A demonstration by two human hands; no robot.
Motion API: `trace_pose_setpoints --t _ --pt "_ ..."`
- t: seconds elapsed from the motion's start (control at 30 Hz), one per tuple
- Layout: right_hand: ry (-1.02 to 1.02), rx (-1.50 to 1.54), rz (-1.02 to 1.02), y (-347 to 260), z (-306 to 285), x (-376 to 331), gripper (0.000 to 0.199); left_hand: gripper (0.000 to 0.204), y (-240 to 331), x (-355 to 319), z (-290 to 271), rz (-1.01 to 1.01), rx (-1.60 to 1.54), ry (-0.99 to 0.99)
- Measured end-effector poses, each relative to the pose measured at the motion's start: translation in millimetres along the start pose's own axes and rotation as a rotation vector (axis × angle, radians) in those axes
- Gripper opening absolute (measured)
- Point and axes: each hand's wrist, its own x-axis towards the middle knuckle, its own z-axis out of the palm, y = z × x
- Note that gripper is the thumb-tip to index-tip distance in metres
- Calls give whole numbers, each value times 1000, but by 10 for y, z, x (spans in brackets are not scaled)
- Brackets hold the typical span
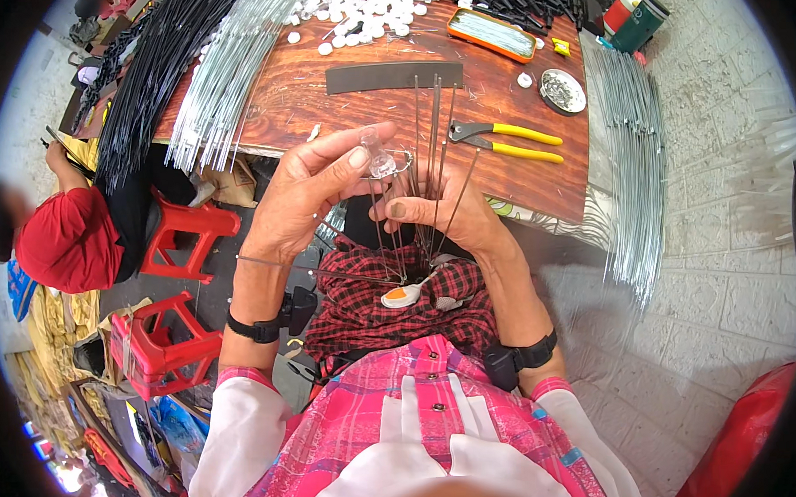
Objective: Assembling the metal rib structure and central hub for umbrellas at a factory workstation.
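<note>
Over my lap, my left hand (pixel 308 183) pinches a small clear plastic piece (pixel 382 164) between thumb and fingers. My right hand (pixel 461 212) is closed on several thin dark metal rods (pixel 434 127), which fan upward past its fingers and run down toward my lap. A small wire ring (pixel 407 162) sits beside the clear piece, between both hands; how they join is too fine to tell. One long rod (pixel 350 274) slants across below my left wrist. A white oval thing with an orange middle (pixel 402 296) lies on the checked cloth (pixel 338 297) beneath the rods.
Ahead is a wooden table (pixel 294 111) with yellow-handled pliers (pixel 518 142), a dark flat strip (pixel 395 77), white caps (pixel 370 14), a round tin (pixel 562 92) and an orange-rimmed tray (pixel 493 36). Metal rod bundles (pixel 630 167) overhang its right edge. At left, a person in red (pixel 69 236) sits near red stools (pixel 184 236).
</note>
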Motion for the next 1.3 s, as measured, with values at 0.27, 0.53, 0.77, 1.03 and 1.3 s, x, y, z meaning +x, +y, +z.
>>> trace_pose_setpoints --t 0.27,0.53,0.77,1.03,1.3 --pt "2 4 -6 8 0 -1 26 43 -34 15 -1 21 -6 13" --pt "27 2 0 4 12 7 27 38 -47 20 9 40 -13 53" --pt "25 -12 7 0 36 37 26 37 -81 44 -55 34 -55 66" --pt "5 25 13 -5 15 37 22 37 -87 56 -37 -10 -56 107" --pt "-6 -11 16 -19 5 34 22 36 -91 60 -46 3 -76 99"
